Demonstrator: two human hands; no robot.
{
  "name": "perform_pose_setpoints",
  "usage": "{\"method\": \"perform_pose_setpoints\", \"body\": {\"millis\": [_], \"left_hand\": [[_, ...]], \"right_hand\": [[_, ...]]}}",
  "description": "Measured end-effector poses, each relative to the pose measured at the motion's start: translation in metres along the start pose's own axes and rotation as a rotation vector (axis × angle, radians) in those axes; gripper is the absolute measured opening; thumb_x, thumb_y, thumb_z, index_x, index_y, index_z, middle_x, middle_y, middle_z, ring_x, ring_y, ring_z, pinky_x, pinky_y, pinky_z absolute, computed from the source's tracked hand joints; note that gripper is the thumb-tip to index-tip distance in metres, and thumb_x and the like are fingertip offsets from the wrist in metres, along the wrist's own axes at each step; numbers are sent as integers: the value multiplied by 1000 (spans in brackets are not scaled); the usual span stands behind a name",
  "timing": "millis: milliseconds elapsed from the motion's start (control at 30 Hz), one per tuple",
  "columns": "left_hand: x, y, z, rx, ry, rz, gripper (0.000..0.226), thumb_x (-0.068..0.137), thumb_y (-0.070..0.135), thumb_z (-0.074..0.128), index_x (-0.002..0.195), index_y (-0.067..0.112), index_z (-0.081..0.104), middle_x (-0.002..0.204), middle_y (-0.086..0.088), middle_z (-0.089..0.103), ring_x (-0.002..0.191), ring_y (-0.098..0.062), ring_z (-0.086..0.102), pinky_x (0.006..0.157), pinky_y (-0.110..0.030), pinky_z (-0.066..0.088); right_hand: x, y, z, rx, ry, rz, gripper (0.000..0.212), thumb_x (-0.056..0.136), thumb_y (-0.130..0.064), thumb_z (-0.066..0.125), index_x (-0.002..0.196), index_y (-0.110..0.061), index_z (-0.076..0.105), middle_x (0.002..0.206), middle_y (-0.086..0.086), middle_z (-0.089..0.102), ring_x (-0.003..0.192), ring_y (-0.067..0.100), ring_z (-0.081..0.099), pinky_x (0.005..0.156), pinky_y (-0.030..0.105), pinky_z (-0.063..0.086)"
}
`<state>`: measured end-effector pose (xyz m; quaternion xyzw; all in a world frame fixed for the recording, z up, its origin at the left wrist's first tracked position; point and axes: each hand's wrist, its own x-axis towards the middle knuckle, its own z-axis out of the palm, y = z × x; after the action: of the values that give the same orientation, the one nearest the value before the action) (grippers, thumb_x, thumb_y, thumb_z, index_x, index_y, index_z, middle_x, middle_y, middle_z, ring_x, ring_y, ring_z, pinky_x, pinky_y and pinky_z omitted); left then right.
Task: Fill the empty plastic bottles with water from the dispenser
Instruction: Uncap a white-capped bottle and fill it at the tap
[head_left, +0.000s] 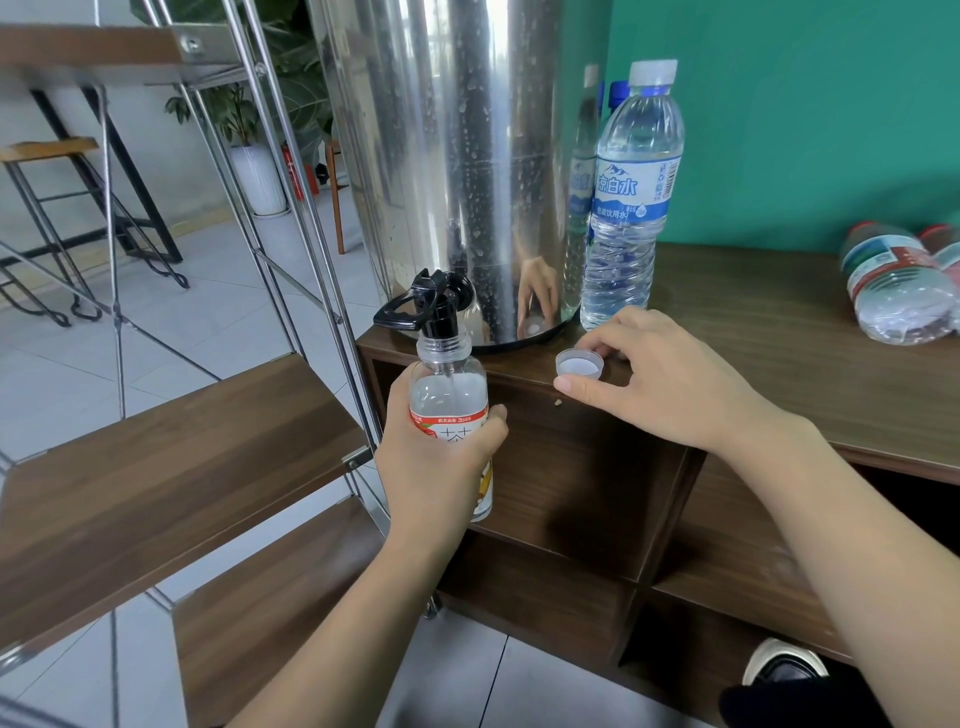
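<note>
My left hand (439, 457) grips a clear plastic bottle (449, 389) with a white and orange label, held upright with its open mouth right under the black tap (434, 304) of the steel dispenser (457, 156). Water fills the bottle up to its shoulder. My right hand (649, 376) rests on the wooden cabinet top (779, 322), thumb and fingers around a white cap (579, 362) lying upside down; whether they touch it I cannot tell. A capped, full bottle with a blue label (631, 202) stands beside the dispenser.
Two red-capped bottles (901, 283) lie on their sides at the cabinet's right end, against the green wall. A metal-framed shelf with wooden boards (156, 467) stands to the left. Beyond it are a stool (52, 208) and a potted plant. My shoe (784, 662) shows below.
</note>
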<state>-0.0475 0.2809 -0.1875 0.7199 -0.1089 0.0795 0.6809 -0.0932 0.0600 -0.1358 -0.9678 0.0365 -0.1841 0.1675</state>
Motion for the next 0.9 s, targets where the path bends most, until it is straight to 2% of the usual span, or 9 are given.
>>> {"method": "perform_pose_setpoints", "body": {"millis": [167, 533, 900], "left_hand": [[0, 0, 0, -9, 0, 3, 65, 76, 22, 92, 131, 33, 58, 110, 16, 70, 99, 2, 68, 88, -21, 54], [0, -1, 0, -4, 0, 8, 63, 76, 22, 92, 129, 32, 60, 110, 13, 72, 100, -3, 69, 95, -34, 58], [-1, 1, 0, -2, 4, 6, 67, 76, 22, 92, 132, 33, 57, 112, 17, 69, 100, 3, 67, 90, -23, 54]], "right_hand": [[0, 1, 0, 20, -11, -22, 45, 78, -77, 57, 104, -41, 65, 99, -19, 52, 102, 6, 49, 88, 39, 50], [1, 2, 1, 15, -11, -23, 42, 79, -75, 61, 105, -42, 65, 100, -20, 52, 102, 5, 48, 87, 38, 49], [0, 2, 1, 20, -7, -21, 44, 78, -77, 59, 104, -41, 65, 98, -19, 52, 102, 7, 49, 88, 41, 50]]}}
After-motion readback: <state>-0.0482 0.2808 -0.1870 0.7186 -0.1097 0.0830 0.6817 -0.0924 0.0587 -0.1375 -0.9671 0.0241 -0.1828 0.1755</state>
